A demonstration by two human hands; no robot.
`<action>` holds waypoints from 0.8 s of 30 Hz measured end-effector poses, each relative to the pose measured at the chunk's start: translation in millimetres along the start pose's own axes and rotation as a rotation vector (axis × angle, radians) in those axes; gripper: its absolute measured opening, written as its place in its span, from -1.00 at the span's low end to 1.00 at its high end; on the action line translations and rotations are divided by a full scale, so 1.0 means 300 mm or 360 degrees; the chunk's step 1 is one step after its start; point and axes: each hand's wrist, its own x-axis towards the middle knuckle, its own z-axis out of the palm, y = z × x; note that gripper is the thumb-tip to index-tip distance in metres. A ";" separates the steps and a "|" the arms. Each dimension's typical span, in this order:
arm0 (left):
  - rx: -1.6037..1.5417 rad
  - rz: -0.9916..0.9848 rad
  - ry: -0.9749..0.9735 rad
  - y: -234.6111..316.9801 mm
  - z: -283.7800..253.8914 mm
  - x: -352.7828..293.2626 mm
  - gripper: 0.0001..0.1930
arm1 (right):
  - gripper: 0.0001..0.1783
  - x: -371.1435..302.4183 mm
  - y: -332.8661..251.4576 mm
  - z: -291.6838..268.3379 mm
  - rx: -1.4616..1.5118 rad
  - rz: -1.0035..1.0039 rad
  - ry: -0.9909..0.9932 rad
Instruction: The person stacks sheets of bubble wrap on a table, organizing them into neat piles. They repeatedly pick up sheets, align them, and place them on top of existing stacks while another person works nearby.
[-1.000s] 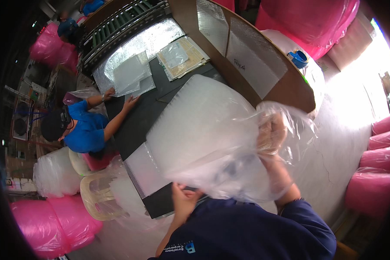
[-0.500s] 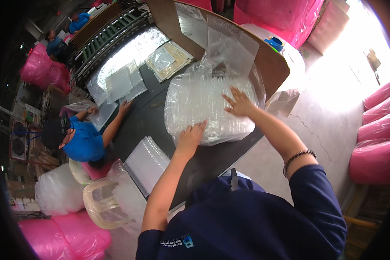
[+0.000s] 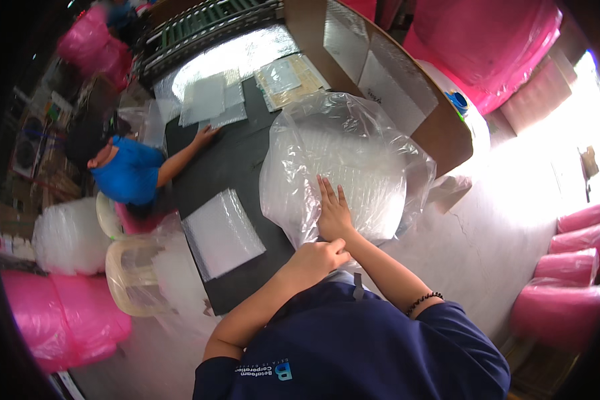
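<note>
A large clear plastic bag (image 3: pixel 283 160) lies on the dark table in front of me. Packed inside is a bundle of whitish, translucent sheets (image 3: pixel 373 193) with their edges in rows. My right hand (image 3: pixel 335 215) rests flat on the near side of the bag, fingers stretched out. Close to my body, my left hand (image 3: pixel 317 260) is closed at the bag's near edge and seems to grip the plastic; its fingertips are partly hidden. The far part of the bag puffs up loosely above the bundle.
A stack of bubble-wrap pouches (image 3: pixel 223 233) lies left on the table (image 3: pixel 247 143). A co-worker in a blue shirt (image 3: pixel 130 170) reaches over other pouches (image 3: pixel 207 100). A brown board (image 3: pixel 447 133) edges the right side. Pink wrapped rolls (image 3: pixel 560 307) stand on the floor.
My left hand has drawn back toward my body and closed. My right hand has moved nearer and left across the bag. The bag's top has billowed, and the view has shifted.
</note>
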 end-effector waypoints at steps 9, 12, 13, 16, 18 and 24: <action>-0.0317 -0.0942 0.0115 -0.105 0.088 0.023 -0.62 | -0.60 -0.151 0.164 -0.105 0.0559 -0.0509 0.0319; -0.0062 -0.0915 0.0160 -0.111 0.287 0.028 -0.71 | -0.59 -0.133 0.131 -0.096 0.0442 -0.0789 0.0284; -0.0065 -0.0912 0.0074 -0.120 0.306 0.023 -0.73 | -0.58 -0.112 0.142 -0.087 0.0460 -0.0835 0.0289; 0.0012 -0.0889 -0.0236 -0.150 0.351 -0.005 -0.79 | -0.65 -0.071 0.176 -0.074 0.0416 -0.1099 0.0202; 0.0210 -0.0764 -0.0245 -0.170 0.344 -0.050 -0.85 | -0.75 -0.040 0.139 -0.111 0.0447 -0.1264 0.0138; 0.0527 -0.0149 0.1199 -0.078 -0.077 0.004 -0.90 | -0.69 0.086 0.191 -0.201 0.0944 -0.0372 -0.0924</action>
